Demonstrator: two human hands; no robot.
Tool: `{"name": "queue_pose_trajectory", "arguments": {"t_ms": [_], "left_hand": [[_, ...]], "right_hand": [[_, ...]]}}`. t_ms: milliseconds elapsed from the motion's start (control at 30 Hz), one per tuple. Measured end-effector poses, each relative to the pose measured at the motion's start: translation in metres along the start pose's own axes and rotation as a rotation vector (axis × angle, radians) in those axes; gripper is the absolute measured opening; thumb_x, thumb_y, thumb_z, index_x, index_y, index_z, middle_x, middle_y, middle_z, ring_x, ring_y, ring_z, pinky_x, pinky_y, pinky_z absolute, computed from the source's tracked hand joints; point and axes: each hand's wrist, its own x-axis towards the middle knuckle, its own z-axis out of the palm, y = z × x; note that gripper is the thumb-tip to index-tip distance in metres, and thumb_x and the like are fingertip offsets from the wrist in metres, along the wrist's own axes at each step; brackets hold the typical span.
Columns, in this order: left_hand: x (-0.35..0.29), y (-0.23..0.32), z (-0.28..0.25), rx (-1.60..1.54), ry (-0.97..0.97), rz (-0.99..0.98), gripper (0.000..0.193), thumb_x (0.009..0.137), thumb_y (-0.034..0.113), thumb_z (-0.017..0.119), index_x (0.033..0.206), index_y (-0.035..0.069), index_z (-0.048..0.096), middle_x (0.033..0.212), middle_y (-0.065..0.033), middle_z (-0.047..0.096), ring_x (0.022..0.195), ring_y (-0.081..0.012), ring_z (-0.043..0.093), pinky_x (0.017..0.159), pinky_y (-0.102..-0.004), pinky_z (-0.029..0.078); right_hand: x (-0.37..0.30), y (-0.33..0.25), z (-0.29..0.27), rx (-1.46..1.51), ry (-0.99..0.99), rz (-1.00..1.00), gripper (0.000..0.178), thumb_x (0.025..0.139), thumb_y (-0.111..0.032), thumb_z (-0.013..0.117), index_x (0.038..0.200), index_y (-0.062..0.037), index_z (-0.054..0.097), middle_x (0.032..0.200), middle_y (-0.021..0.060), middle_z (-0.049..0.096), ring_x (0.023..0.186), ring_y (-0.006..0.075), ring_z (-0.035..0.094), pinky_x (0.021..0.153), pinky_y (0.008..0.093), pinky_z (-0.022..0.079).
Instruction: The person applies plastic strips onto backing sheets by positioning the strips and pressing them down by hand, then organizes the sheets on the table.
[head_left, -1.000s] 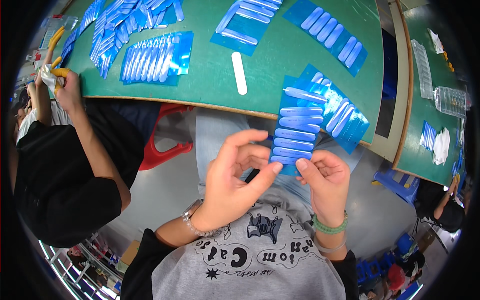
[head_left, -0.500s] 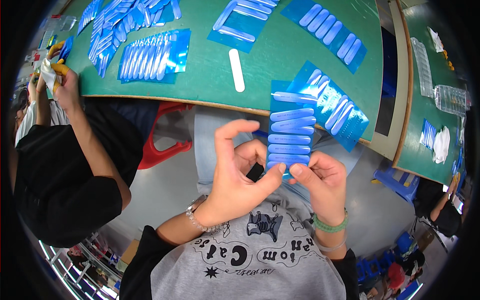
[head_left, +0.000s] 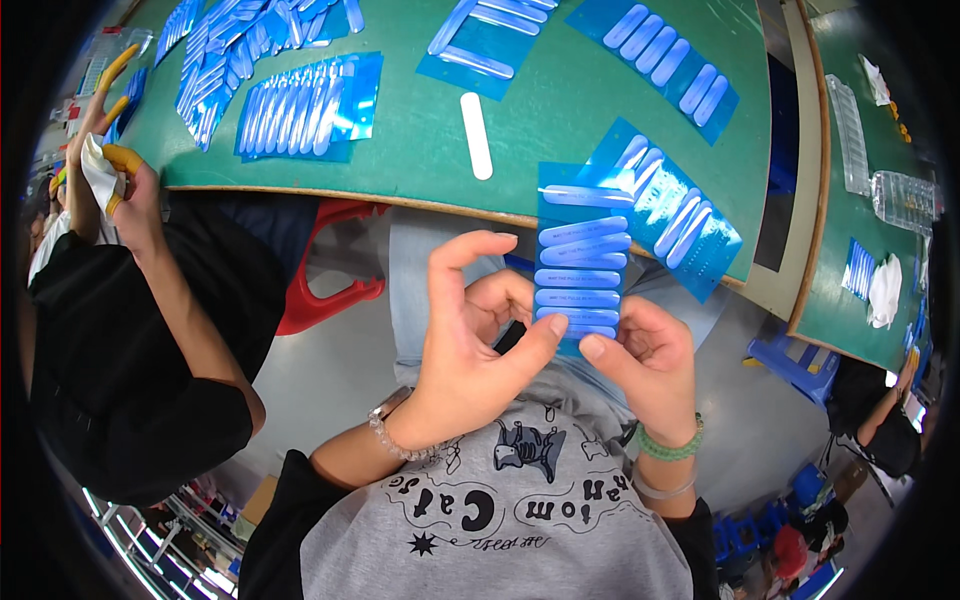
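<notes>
Above my lap, just off the table's near edge, I hold a blue film sheet (head_left: 583, 262) carrying a column of narrow, round-ended blue strips. My right hand (head_left: 645, 368) pinches its lower right corner between thumb and bent fingers. My left hand (head_left: 478, 335) has its thumb pressed on the lower left end of the bottom strips. The left index finger arches up clear of the sheet, and the other fingers curl partly behind it. Just beyond lies another blue sheet with strips (head_left: 668, 215), partly covered by the one I hold.
On the green table (head_left: 400, 150) lie a white round-ended strip (head_left: 476, 136), more blue sheets (head_left: 655, 60) and a heap of blue strips (head_left: 235, 50). At left a co-worker's hand (head_left: 138, 195) holds a white cloth. A red stool (head_left: 325, 270) and a blue stool (head_left: 795, 365) stand below.
My left thumb has shifted slightly up and left along the sheet's lower edge. My right hand stays nearly still. At left, the co-worker's hands have moved apart.
</notes>
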Motion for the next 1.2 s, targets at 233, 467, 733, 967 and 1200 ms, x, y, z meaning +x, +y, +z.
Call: {"name": "queue_pose_trajectory", "arguments": {"t_ms": [233,467,733,967,1200], "left_hand": [[0.003,-0.004,0.010,-0.012,0.050,0.065,0.068,0.082,-0.009,0.063,0.133,0.007,0.021,0.084,-0.0060,0.057,0.080,-0.0109,0.057,0.075,-0.0267,0.047],[0.002,-0.010,0.000,-0.092,-0.023,0.007,0.068,0.084,-0.011,0.062,0.130,0.016,0.020,0.089,-0.0108,0.059,0.087,-0.0159,0.061,0.080,-0.0289,0.049],[0.001,-0.004,0.008,-0.038,0.014,0.047,0.068,0.084,-0.012,0.063,0.129,0.016,0.020,0.091,-0.0119,0.060,0.092,-0.0177,0.062,0.083,-0.0324,0.049],[0.002,-0.009,0.009,-0.167,0.110,-0.003,0.063,0.084,-0.010,0.064,0.127,0.011,0.023,0.083,-0.0072,0.058,0.079,-0.0117,0.059,0.073,-0.0264,0.049],[0.002,-0.010,0.009,-0.181,0.118,-0.022,0.059,0.084,-0.010,0.064,0.122,0.012,0.025,0.081,-0.0064,0.058,0.078,-0.0115,0.059,0.073,-0.0259,0.049]], "right_hand": [[0.001,0.003,0.004,0.097,0.127,0.024,0.009,0.087,-0.005,0.068,0.083,-0.0018,0.061,0.082,-0.0022,0.062,0.073,0.0022,0.051,0.063,0.0182,0.039],[0.002,0.009,0.008,0.016,0.133,-0.124,0.006,0.088,-0.005,0.067,0.086,-0.0019,0.063,0.084,-0.0015,0.062,0.074,0.0010,0.050,0.064,0.0170,0.038],[0.004,0.004,0.012,0.140,0.166,-0.031,0.005,0.089,-0.006,0.067,0.089,-0.0008,0.065,0.084,-0.0022,0.064,0.073,0.0014,0.052,0.064,0.0176,0.040],[0.001,0.008,0.011,0.121,0.133,-0.107,0.007,0.089,-0.007,0.067,0.090,-0.0010,0.065,0.087,-0.0006,0.065,0.077,0.0024,0.054,0.068,0.0184,0.042],[0.006,0.002,0.013,0.102,0.119,-0.066,0.007,0.090,-0.008,0.066,0.090,-0.0008,0.064,0.088,-0.0009,0.065,0.076,0.0021,0.052,0.067,0.0180,0.040]]}}
